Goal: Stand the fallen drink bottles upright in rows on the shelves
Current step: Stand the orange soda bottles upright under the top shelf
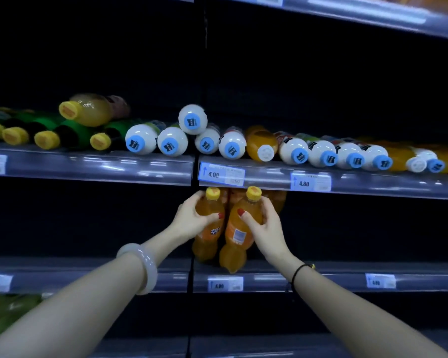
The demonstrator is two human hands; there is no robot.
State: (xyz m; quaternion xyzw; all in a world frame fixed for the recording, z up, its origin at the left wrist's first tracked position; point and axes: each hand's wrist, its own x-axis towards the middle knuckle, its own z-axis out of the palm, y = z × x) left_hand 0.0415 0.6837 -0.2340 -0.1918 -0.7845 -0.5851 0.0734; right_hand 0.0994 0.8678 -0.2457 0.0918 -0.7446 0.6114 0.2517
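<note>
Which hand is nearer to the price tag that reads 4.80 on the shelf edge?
Right. The right hand, gripping an orange bottle, is below and left of the 4.80 tag; the left hand grips a second bottle farther to the left.

Two orange bottles [233,251] stand upright side by side on the lower shelf [334,280]; white bottles [172,140] lie fallen above.

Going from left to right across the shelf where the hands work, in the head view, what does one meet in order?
The left hand, left orange plastic bottle with yellow cap in its grip, right orange plastic bottle with yellow cap, right hand gripping it.
</note>
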